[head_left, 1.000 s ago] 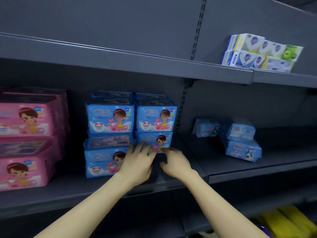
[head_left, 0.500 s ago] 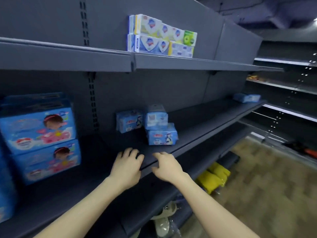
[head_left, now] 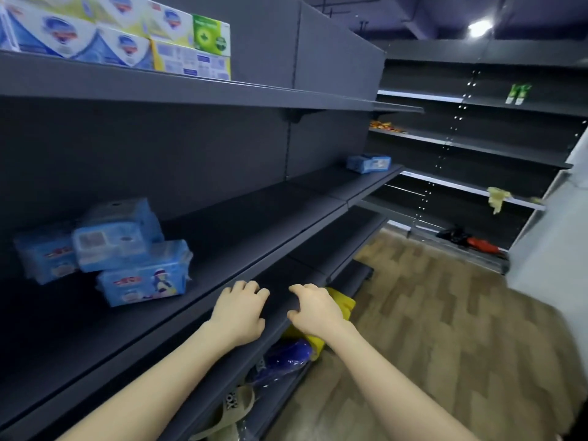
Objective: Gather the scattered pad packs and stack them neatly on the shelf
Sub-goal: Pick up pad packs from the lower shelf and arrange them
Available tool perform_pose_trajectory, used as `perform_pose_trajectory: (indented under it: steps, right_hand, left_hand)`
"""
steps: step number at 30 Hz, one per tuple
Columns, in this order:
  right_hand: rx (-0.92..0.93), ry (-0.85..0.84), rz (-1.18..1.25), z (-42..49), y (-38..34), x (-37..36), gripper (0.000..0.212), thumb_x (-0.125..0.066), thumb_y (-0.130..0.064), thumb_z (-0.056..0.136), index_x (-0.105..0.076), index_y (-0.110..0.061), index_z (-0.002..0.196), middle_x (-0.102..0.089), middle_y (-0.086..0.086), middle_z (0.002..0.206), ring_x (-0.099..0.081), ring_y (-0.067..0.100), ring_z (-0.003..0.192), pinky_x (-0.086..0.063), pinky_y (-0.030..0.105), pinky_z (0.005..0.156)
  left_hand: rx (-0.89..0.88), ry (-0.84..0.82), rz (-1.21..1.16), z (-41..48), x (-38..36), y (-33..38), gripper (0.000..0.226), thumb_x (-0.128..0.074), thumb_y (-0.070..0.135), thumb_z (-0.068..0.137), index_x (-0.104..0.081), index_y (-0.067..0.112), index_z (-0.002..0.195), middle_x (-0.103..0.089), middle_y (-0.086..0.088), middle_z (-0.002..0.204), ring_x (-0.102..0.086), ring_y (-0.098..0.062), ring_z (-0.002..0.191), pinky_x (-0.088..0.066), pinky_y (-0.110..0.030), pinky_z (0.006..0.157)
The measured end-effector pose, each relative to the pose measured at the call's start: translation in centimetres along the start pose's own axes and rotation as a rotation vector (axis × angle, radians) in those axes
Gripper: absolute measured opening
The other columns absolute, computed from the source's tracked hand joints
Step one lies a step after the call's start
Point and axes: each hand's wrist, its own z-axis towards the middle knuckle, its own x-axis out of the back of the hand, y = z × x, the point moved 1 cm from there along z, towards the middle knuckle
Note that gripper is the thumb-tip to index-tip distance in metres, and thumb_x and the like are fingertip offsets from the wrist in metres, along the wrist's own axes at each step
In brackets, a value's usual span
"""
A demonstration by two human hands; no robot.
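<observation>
Two bare forearms lay across the bottom of the view, side by side. The left grip (head_left: 238, 310) had its fingers curled under, knuckles up, over the front part of the dark shelf (head_left: 254, 224) and held nothing. The right grip (head_left: 313, 308), just beside it and apart from it, was curled the same way at the shelf's front lip, also empty.

Under that lip, on lower levels, showed a tan sandal (head_left: 235, 405), a blue bundle (head_left: 286, 358) and a yellow bundle (head_left: 342, 302). A wood-pattern floor (head_left: 445, 313) ran off to the right.

Left of the hands and further back on the same shelf sat three blue packs in a loose heap. The front pad pack (head_left: 143, 281) lay flat. The top pad pack (head_left: 117, 240) rested on it, tilted. The back pad pack (head_left: 44, 256) stood just beside them, toward the rear wall. Well apart, near the far right end of the same level, lay the far pad pack (head_left: 369, 162) by itself.

On the upper shelf (head_left: 286, 93) stood soap boxes (head_left: 111, 36), stacked two high. Beyond the aisle's end, other shelves carried a yellow rag (head_left: 498, 197) and a green item (head_left: 518, 93), too small to identify.
</observation>
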Motion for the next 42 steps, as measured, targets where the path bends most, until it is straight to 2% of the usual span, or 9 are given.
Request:
perform_pose_trajectory:
  steps: [13,22,31,42]
  right_hand:
    - [-0.158,-0.002,0.032,4.7,10.5,2.0,0.055,-0.052,-0.028,0.091,-0.034,-0.02,0.143,-0.046,0.008,0.138,-0.041,0.029,0.127,-0.044,0.037,0.098]
    - [-0.296,0.04,0.036,13.3,18.3,5.3,0.055,-0.052,-0.025,0.091,-0.033,-0.02,0.143,-0.047,0.008,0.134,-0.041,0.03,0.126,-0.043,0.037,0.096]
    - [-0.367,0.099,0.018,24.1,24.3,9.8,0.053,-0.05,-0.025,0.091,-0.035,-0.019,0.142,-0.048,0.009,0.134,-0.042,0.031,0.124,-0.043,0.039,0.097]
    - [-0.495,0.089,0.044,30.6,32.4,11.9,0.055,-0.051,-0.025,0.092,-0.033,-0.02,0.143,-0.046,0.011,0.135,-0.041,0.032,0.125,-0.042,0.039,0.095]
  left_hand:
    - [-0.163,-0.081,-0.05,12.6,-1.6,6.6,0.049,-0.048,0.034,0.089,-0.039,0.019,0.134,-0.042,-0.003,0.134,-0.039,-0.026,0.125,-0.039,-0.036,0.099]
    - [-0.292,-0.058,-0.117,26.2,-1.7,10.3,0.052,-0.05,0.036,0.089,-0.037,0.02,0.136,-0.041,-0.003,0.135,-0.04,-0.026,0.124,-0.04,-0.037,0.096]
    - [-0.298,0.0,-0.136,41.3,0.9,10.0,0.047,-0.052,0.033,0.089,-0.041,0.018,0.132,-0.042,-0.005,0.134,-0.04,-0.027,0.124,-0.041,-0.038,0.092]
    - [-0.355,-0.059,-0.161,52.0,-0.7,13.6,0.047,-0.051,0.033,0.089,-0.041,0.019,0.133,-0.043,-0.003,0.134,-0.04,-0.026,0.124,-0.044,-0.036,0.091]
